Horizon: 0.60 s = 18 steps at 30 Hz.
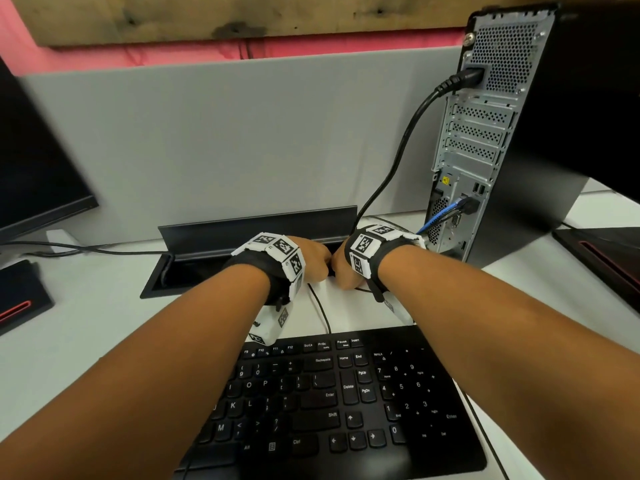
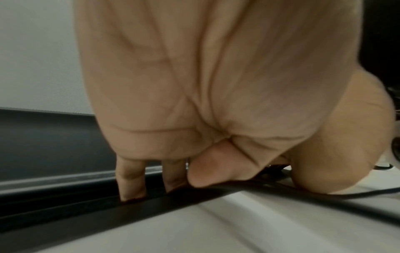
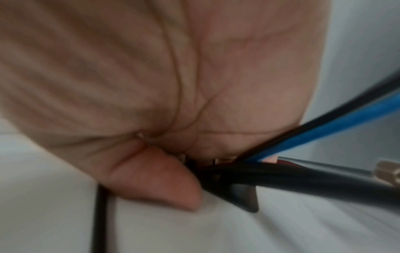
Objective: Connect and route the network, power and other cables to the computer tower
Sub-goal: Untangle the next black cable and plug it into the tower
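The computer tower stands at the right with its rear panel facing me. A black power cable is plugged in near its top and drops to the desk. A blue network cable is plugged in low down. Both hands meet at the right end of the black cable tray. My left hand dips its fingers into the tray slot, its thumb pressing a black cable. My right hand grips a bundle of the blue cable and thick black cables.
A black keyboard lies in front of me, its thin cable running up between my wrists. A monitor stands at the left before a grey partition. Another dark device lies right of the tower.
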Tool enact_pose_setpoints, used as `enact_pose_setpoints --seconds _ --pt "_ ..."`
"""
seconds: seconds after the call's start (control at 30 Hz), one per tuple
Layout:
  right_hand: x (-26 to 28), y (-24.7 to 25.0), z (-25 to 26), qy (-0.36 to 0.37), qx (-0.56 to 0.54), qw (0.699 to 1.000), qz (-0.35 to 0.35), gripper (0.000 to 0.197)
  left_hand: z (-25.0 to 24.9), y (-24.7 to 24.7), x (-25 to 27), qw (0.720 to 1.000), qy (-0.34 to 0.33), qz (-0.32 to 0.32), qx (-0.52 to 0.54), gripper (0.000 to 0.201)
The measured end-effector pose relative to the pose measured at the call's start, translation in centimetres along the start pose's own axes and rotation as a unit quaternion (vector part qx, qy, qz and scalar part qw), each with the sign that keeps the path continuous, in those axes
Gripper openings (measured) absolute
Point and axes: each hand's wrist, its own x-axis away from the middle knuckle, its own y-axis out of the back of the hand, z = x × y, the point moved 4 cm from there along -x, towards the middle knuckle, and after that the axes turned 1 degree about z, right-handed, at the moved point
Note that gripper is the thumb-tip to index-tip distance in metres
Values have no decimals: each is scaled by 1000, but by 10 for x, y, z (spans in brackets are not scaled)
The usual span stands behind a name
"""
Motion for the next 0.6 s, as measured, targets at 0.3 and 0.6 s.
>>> enact_pose_setpoints --seconds 0.3,0.6 --pt "9 6 -17 10 -156 988 -20 30 -2 10 23 1000 -13 20 -7 43" --pt "39 36 -27 3 -181 981 -66 33 0 28 45 998 -25 -50 37 48"
